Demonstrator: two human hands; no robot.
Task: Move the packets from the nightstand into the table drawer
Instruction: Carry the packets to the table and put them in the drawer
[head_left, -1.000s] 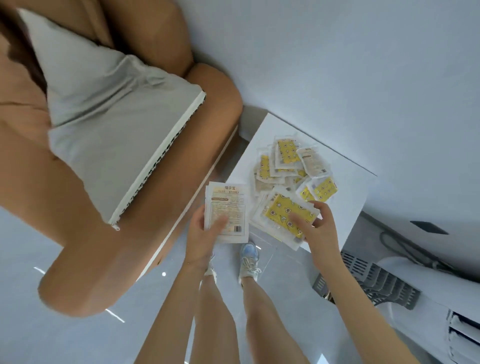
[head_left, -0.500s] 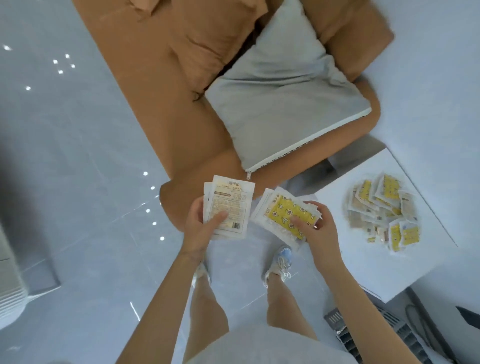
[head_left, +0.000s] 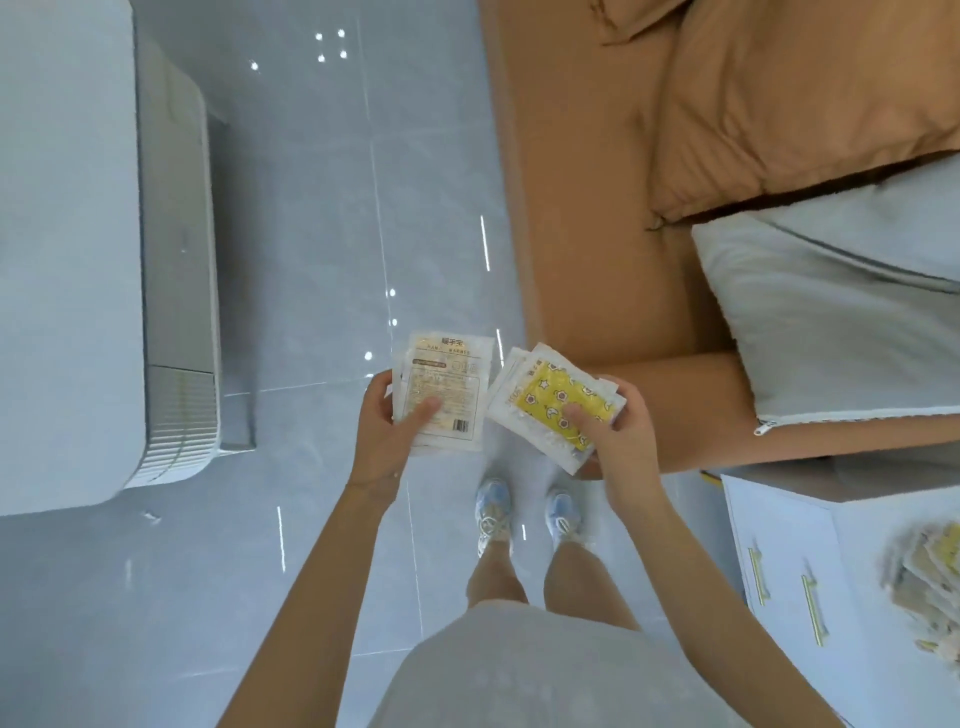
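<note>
Glossy grey tiled floor below. Left hand grips white printed packets; right hand grips yellow star-patterned packets. White nightstand at right, more packets on top.

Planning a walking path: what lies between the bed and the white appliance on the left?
Bare shiny floor between bed and appliance, per the head view.

White nightstand, lower right: packet pile on top.

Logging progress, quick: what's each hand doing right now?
Left hand: holding a white-backed packet stack.
Right hand: holding a yellow-fronted packet stack.
</note>
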